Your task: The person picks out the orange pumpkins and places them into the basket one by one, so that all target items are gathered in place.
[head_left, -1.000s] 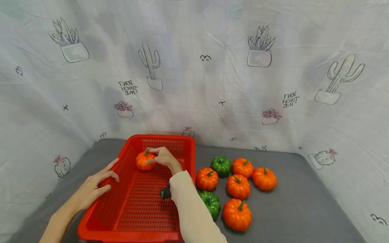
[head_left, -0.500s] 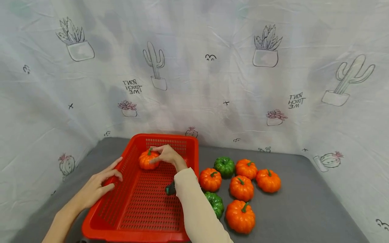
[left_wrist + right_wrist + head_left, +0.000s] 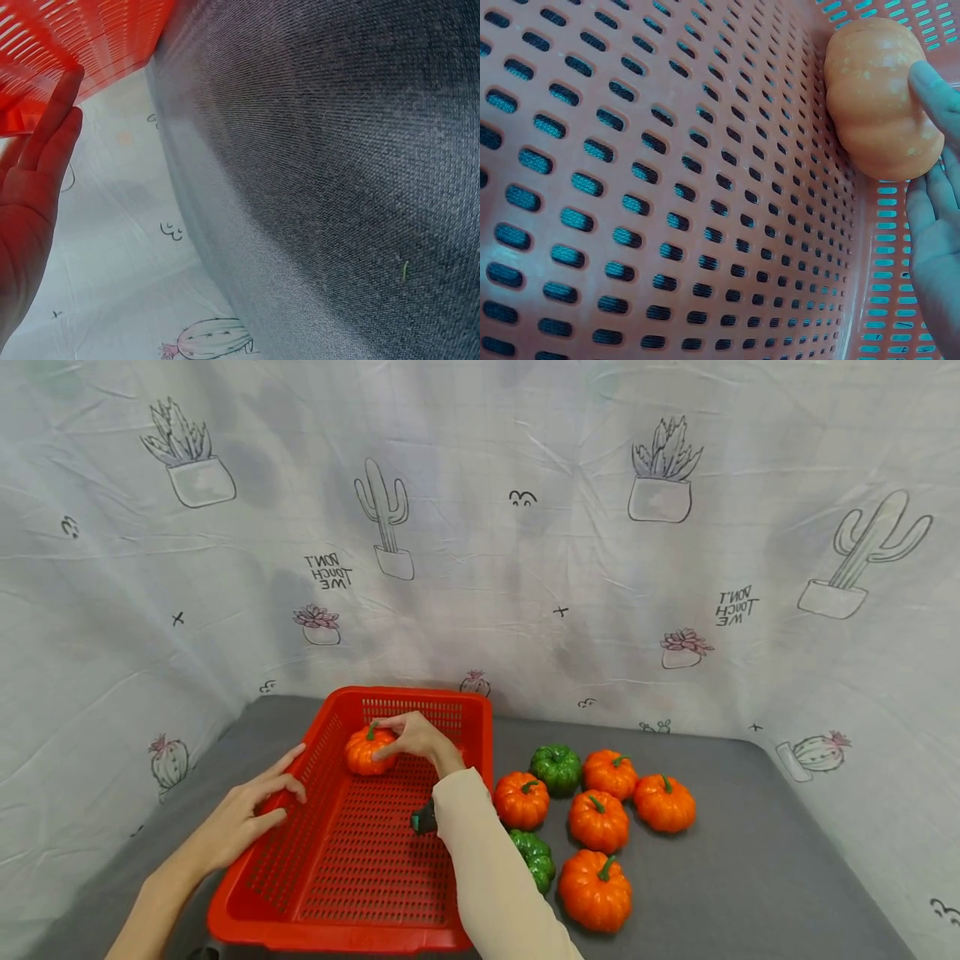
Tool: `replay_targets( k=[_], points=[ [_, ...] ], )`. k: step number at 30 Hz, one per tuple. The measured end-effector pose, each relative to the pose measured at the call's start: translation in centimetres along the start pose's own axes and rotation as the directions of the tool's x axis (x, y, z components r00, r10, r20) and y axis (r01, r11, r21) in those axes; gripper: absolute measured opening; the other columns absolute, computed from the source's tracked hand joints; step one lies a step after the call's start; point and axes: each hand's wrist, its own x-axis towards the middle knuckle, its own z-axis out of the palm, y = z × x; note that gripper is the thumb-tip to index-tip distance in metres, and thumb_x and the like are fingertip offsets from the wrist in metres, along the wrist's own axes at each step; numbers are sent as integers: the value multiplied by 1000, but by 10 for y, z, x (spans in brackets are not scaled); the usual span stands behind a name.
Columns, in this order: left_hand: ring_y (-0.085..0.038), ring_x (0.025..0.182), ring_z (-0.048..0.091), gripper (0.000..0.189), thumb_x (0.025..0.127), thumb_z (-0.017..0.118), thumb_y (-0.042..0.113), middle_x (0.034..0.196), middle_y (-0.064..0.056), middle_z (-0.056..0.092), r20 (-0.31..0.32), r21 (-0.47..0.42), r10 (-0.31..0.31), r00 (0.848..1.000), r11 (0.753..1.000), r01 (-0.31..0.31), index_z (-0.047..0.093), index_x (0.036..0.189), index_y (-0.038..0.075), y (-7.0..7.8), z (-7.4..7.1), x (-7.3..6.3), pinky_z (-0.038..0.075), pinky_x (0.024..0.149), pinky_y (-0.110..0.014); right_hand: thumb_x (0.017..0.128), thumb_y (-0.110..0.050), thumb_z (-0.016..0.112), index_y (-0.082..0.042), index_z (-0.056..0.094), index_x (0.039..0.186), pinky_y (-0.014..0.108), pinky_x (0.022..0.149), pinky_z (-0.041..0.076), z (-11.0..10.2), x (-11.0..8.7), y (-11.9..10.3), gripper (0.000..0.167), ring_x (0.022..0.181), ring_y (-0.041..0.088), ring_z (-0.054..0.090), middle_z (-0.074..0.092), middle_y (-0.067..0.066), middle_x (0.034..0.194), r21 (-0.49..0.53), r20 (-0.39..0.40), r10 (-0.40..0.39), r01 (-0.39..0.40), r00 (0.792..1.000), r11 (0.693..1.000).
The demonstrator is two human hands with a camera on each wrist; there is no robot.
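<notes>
In the head view, a small orange pumpkin with a green stem sits in the far left corner of a red slotted plastic basket. My right hand holds it from the right, fingers near the top and thumb on the near side. The right wrist view shows the pumpkin on the basket's floor, between the thumb and fingers of my right hand. My left hand rests on the basket's left rim. From the left wrist, two fairly straight fingers of that hand lie along the outer wall.
Right of the basket, several orange pumpkins and two green ones stand on the grey cloth table. One green pumpkin is partly behind my right sleeve. A white curtain with cactus drawings hangs behind.
The head view has shifted slightly, so everything appears a little further right. Both hands and the pumpkin keep nearly the same places relative to the basket.
</notes>
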Motion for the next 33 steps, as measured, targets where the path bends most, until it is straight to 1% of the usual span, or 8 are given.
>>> replay_targets(
  k=[3,6,11,15,20,23,28,33],
  points=[
    [-4,107,43,39,76,61,-8,152,-5,36,-4,2,3,1000,1000,-3,61,94,26,0,0,0,33,74,-21,74,0,79,-4,61,127,29,103,37,0,0,-3,56,132,15,42,59,-2,131,5,-1,-12,12,1000,1000],
    [-4,107,43,39,76,61,-8,151,-6,36,-5,-3,8,1000,1000,-8,61,94,26,0,2,0,32,76,-20,74,-1,80,-5,61,127,30,103,37,-2,-3,-6,57,130,16,45,59,0,131,-7,-14,-5,5,1000,1000],
    [-4,105,43,39,76,61,-8,152,-5,35,-3,6,12,1000,1000,-12,61,94,26,0,2,-1,32,75,-21,78,-4,77,-5,60,129,31,100,41,-8,-8,-16,54,126,19,49,59,5,132,-26,-16,5,-5,1000,1000],
    [-5,101,42,36,77,61,-8,152,-6,35,-1,12,19,1000,1000,-19,61,94,25,-1,0,0,32,72,-24,83,-3,72,-2,55,133,33,100,41,-19,-12,-31,53,127,21,48,55,9,136,30,17,-6,5,1000,1000],
    [-3,103,41,35,78,60,-7,151,-10,36,-4,2,30,1000,1000,-30,61,94,24,-3,0,2,32,72,-22,89,-5,65,0,47,138,39,105,36,-38,-19,-53,53,129,25,46,47,14,142,135,48,-23,16,999,991],
    [-2,103,40,34,79,59,-7,151,-11,35,-5,-10,43,999,999,-43,61,95,23,-5,1,5,34,71,-22,92,-4,61,2,46,139,41,106,34,-50,-25,-64,50,127,27,47,46,18,143,207,29,-50,43,998,977],
    [-2,102,39,33,81,58,-7,153,-9,33,-1,-22,49,999,999,-49,61,96,22,-7,1,8,35,68,-24,94,-2,56,6,45,138,40,103,38,-66,-37,-82,45,126,29,48,46,20,141,275,-39,-117,123,992,953],
    [1,105,37,32,81,58,-6,152,-12,33,11,-8,22,1000,1000,-22,62,96,22,-9,1,3,33,70,-22,94,-1,56,5,46,137,36,99,42,-72,-54,-96,45,125,27,50,49,19,139,310,-95,-113,137,989,941]
  ],
)
